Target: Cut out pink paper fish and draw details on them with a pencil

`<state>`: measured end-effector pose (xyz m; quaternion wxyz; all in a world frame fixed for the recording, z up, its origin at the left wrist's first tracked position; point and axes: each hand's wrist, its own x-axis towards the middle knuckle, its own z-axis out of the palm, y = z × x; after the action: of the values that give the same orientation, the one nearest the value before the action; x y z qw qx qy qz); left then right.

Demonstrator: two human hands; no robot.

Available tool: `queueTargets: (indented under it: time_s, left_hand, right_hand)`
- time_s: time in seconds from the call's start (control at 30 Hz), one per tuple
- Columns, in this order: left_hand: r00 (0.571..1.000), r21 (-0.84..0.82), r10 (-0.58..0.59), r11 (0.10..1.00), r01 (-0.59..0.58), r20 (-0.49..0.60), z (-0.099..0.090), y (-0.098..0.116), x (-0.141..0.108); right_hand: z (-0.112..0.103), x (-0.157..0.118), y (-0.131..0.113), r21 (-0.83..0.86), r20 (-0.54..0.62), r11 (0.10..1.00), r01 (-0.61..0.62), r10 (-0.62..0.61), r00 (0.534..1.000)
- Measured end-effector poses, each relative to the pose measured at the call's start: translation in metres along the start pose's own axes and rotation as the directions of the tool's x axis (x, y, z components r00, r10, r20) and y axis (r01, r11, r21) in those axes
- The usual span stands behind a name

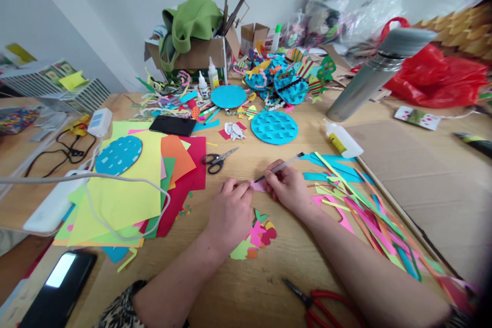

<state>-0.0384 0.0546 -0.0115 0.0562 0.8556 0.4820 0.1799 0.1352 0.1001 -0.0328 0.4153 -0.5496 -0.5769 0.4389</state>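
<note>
A: Head view: where do we locate the workpiece, and how are the hands set?

B: We locate the small pink paper piece (259,185) on the table (294,248), between the hands and beyond the loose paper cut-outs (261,236). Our right hand (288,184) grips the slim pen (283,165), its point at the paper. Our left hand (232,207) lies with bent fingers at the paper's left edge; we cannot tell whether its thumb pinches the sheet.

A: What handling do we expect?

B: We judge the paper very light, limp, easily creased or torn, and prone to slide under the pen. We hold it flat by one edge, with fingertips spread and clear of the point. We rate the pen light, stiff and smooth; we take its barrel just behind the tip.

A: Any caution?

B: We keep pen pressure low, since a hard stroke could pucker so small a piece.
</note>
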Motion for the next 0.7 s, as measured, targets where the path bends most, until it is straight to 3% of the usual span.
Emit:
queueTargets:
  time_s: [0.7]
  left_hand:
    - [1.000, -0.002, -0.006, 1.000, 0.006, 0.007, -0.0008, 0.0007, -0.0005]
  right_hand:
    - [0.0000, 0.0002, -0.0019, -0.012, -0.002, 1.000, -0.019, 0.019, 1.000]
